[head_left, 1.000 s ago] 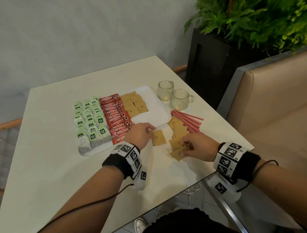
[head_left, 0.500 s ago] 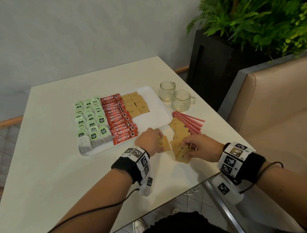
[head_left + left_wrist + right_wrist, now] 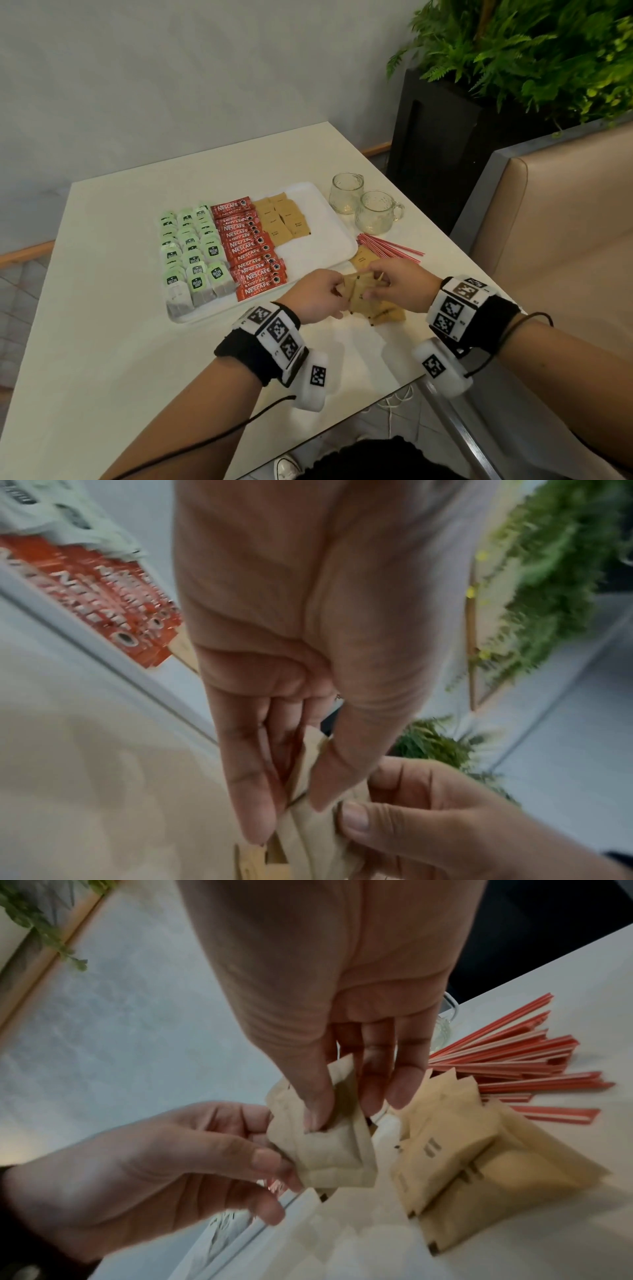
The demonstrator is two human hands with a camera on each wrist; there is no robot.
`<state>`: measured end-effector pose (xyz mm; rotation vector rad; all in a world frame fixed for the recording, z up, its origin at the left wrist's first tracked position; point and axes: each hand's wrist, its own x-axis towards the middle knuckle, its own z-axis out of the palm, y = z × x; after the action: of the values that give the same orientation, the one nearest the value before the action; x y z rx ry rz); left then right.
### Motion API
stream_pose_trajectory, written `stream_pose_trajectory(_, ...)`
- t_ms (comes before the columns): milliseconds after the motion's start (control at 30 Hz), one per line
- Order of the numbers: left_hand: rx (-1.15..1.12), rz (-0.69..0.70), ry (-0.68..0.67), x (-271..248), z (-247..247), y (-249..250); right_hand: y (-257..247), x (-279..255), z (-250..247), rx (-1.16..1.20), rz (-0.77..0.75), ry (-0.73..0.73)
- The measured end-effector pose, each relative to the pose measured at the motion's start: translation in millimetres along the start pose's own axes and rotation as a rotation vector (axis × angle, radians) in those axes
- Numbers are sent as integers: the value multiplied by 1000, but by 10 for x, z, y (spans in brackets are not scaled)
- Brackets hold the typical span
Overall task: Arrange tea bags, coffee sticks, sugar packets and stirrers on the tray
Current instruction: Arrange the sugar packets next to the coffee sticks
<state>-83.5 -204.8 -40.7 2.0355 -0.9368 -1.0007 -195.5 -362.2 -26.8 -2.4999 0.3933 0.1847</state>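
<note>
Left hand (image 3: 317, 295) and right hand (image 3: 399, 284) both pinch a few brown sugar packets (image 3: 358, 291) together, seemingly squaring them for the tray (image 3: 329, 240).

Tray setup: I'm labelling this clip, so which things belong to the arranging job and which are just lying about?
Job: tray, tea bags, coffee sticks, sugar packets pinched by left hand and right hand, stirrers.
Lying about: two glass cups, planter.
</note>
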Motion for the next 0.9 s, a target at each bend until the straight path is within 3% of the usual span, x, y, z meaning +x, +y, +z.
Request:
stream_pose_trajectory(67,-202,-27,16,-33,-24,22,1,16,-70,96,17,-16)
stream_pose_trajectory(167,-330,-24,55,-48,-47,53,-56,8,-134,413,-8,-76)
stream_pose_trajectory(300,-526,-32,-98,-31,-5,91,-89,76,-98,548,-61,-77)
stream_pose_trajectory(433,-608,-78,-122,-27,28,41,-25,135,-11,596,-8,-42)
stream_pose_trajectory(500,-621,-115,-65,-46,39,-4,30,154,20,464,50,53)
stream_pose_trajectory(567,-624,-160,18,-51,47,-56,121,169,26,189,104,82)
stream_pose_trajectory(667,-632,-209,72,-52,25,-101,232,176,63,-144,155,-93)
stream_pose_trajectory(900,-517,-193,98,-20,-18,-111,230,268,87,-219,216,-172)
